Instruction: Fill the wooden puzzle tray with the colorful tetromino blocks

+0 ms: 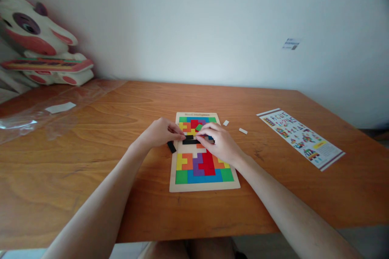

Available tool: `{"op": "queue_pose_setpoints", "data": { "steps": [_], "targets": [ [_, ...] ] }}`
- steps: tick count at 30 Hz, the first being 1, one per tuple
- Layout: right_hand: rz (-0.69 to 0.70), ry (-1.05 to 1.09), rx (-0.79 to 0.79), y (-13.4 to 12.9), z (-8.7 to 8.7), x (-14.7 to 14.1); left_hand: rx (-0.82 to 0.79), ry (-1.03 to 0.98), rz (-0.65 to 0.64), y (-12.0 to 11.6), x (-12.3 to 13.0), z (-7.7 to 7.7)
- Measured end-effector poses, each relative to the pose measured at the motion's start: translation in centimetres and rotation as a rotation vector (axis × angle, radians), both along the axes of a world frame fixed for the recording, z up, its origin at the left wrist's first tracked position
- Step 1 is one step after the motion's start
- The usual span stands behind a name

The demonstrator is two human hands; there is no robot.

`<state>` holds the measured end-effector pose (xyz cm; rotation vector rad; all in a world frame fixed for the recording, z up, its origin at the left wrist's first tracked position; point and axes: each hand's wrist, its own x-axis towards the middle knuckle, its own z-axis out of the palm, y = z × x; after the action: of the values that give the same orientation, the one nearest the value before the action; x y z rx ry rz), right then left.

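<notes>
My left hand [164, 131]: fingers drawn together, tips at the left end of a short black piece [189, 137]; I cannot tell whether I grip it.
My right hand [219, 139]: thumb and fingers reach in from the right, nearly closed, tips near that piece's other end; any hold is hidden.
Wooden block-puzzle board [204, 186]: flat on the wooden table [142, 214] in front of me, coloured blocks filling its top and bottom, pale base showing across the middle.
Long black bar [189, 142]: on the board, just below the short one.
Green piece [199, 127]: tilted, by my right fingertips.
Loose black piece [172, 147]: at the board's left edge, below my left hand.
White bits: two on the table right of the board, one nearer [225, 122], one farther [243, 131].
Printed pattern sheet [304, 139]: farther right, slanted.
Cow-shaped toy keyboard [48, 66]: back left, near clear plastic wrapping [21, 124].
</notes>
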<state>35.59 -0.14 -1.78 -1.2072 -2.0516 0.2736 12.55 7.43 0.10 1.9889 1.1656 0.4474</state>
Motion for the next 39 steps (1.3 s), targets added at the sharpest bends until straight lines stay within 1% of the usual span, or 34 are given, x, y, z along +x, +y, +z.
{"op": "queue_pose_setpoints", "data": {
  "steps": [2,5,9,12,15,18,22,24,29,33,36,39],
  "targets": [
    [-0.009,-0.024,0.002,0.1,-0.1,0.2,0.064,0.038,0.013,0.0,0.2,-0.2],
    [-0.019,-0.058,-0.006,0.2,0.0,0.5,0.168,0.086,0.086,0.1,0.5,-0.5],
    [-0.003,-0.095,-0.030,0.0,0.4,1.1,0.162,0.089,0.182,0.5,0.4,-0.9],
    [0.054,-0.101,-0.054,-0.1,0.7,1.6,0.144,0.041,0.194,0.7,0.3,-1.1],
    [0.085,-0.114,-0.067,-0.2,0.7,2.0,0.192,0.116,0.214,0.5,0.4,-1.1],
    [0.071,-0.130,-0.074,-0.1,0.6,2.0,0.272,0.212,0.239,0.3,0.5,-1.2],
    [0.026,-0.129,-0.070,-0.2,0.3,1.4,0.321,0.250,0.256,0.3,0.5,-1.5],
    [0.013,-0.132,-0.064,-0.2,0.1,1.1,0.316,0.268,0.262,0.3,0.5,-1.6],
    [0.013,-0.134,-0.065,-0.3,0.1,0.8,0.234,0.290,0.267,0.1,0.6,-1.4],
    [-0.001,-0.127,-0.088,-0.4,0.2,0.8,0.236,0.282,0.264,0.1,0.5,-1.3],
    [-0.012,-0.123,-0.096,-0.5,0.2,0.6,0.233,0.234,0.263,0.4,0.5,-1.5],
    [-0.014,-0.096,-0.085,-0.5,0.4,0.6,0.204,0.136,0.267,0.6,0.6,-1.6]
  ]
}}
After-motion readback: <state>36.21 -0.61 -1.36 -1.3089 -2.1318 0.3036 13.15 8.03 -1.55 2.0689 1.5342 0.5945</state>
